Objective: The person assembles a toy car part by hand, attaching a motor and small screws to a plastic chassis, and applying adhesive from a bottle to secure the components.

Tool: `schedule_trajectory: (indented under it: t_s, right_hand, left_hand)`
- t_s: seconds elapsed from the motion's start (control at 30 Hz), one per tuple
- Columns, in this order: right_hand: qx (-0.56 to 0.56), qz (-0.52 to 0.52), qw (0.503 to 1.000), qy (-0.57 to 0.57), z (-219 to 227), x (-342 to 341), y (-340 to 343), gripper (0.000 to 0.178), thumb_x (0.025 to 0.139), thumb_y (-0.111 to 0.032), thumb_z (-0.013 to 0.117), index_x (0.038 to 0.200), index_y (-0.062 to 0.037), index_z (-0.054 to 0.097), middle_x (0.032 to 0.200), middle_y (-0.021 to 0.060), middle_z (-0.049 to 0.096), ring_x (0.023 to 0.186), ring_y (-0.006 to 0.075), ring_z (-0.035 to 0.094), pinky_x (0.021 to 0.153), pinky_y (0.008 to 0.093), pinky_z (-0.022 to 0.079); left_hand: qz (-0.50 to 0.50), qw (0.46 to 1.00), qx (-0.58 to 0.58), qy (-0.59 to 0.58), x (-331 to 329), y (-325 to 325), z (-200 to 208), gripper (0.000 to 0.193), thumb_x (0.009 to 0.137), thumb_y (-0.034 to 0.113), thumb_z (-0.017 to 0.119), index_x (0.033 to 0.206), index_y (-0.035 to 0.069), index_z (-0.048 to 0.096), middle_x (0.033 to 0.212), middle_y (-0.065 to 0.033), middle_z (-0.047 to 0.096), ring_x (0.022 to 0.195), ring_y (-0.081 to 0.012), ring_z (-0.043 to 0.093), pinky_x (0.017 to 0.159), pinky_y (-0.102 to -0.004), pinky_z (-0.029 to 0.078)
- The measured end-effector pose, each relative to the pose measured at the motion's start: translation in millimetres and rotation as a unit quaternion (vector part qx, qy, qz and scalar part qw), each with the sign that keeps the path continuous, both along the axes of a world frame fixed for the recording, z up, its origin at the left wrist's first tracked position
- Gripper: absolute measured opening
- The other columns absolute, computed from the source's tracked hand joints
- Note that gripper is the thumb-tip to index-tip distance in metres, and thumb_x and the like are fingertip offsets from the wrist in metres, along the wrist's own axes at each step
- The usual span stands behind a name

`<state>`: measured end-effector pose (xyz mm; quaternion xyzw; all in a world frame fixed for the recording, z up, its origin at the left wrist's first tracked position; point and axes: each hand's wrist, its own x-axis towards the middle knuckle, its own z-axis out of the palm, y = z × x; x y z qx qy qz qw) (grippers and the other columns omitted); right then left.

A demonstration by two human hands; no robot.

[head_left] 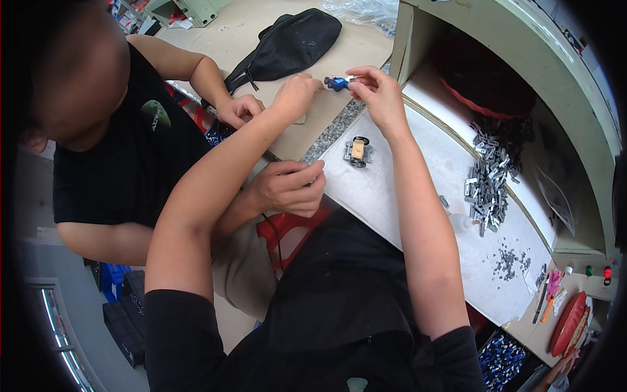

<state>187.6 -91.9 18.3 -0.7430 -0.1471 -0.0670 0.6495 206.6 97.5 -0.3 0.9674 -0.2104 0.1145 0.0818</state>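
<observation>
Right hand [382, 95] pinching 1 blue piece [339, 83], left hand [297, 96] curled nearby, its contents unclear

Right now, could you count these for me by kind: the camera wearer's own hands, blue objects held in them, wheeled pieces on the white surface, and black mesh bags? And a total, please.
Left hand and right hand: 2
Blue object, held in the right hand: 1
Wheeled piece, tan and gray: 1
Black mesh bag: 1
Total: 5
</observation>
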Motion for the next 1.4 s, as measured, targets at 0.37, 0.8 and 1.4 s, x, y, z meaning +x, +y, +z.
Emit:
schedule_trajectory:
  t_s: [0.37,0.8,1.4]
  right_hand:
    - [-0.288,-0.122,0.95,0.02,-11,-82,-53,0.012,0.073,-0.005,0.059,0.084,-0.0019,0.061,0.075,0.0104,0.061,0.068,0.0208,0.058,0.065,0.0312,0.046]
    - [-0.301,-0.157,0.94,-0.041,-24,-110,-76,0.012,0.071,0.001,0.058,0.081,-0.0032,0.065,0.081,0.0092,0.058,0.08,0.0247,0.056,0.073,0.0339,0.044]
    - [-0.284,-0.11,0.949,-0.083,-6,-114,-73,0.045,0.07,-0.014,0.066,0.113,-0.0067,0.052,0.109,0.0126,0.055,0.104,0.0268,0.05,0.089,0.0373,0.039]
  left_hand:
    - [-0.125,0.974,-0.12,0.148,-71,-45,43,0.04,0.067,0.012,0.065,0.106,0.008,0.057,0.102,-0.0158,0.057,0.096,-0.0319,0.053,0.079,-0.0399,0.044]
    - [0.002,0.979,-0.168,0.118,-95,-70,35,0.045,0.07,0.035,0.066,0.1,0.004,0.055,0.089,-0.0163,0.061,0.085,-0.0326,0.058,0.074,-0.0397,0.045]
    - [-0.068,0.973,-0.131,0.177,-99,-77,40,0.041,0.063,0.017,0.071,0.097,0.001,0.055,0.088,-0.0165,0.061,0.084,-0.0303,0.059,0.071,-0.0388,0.045]
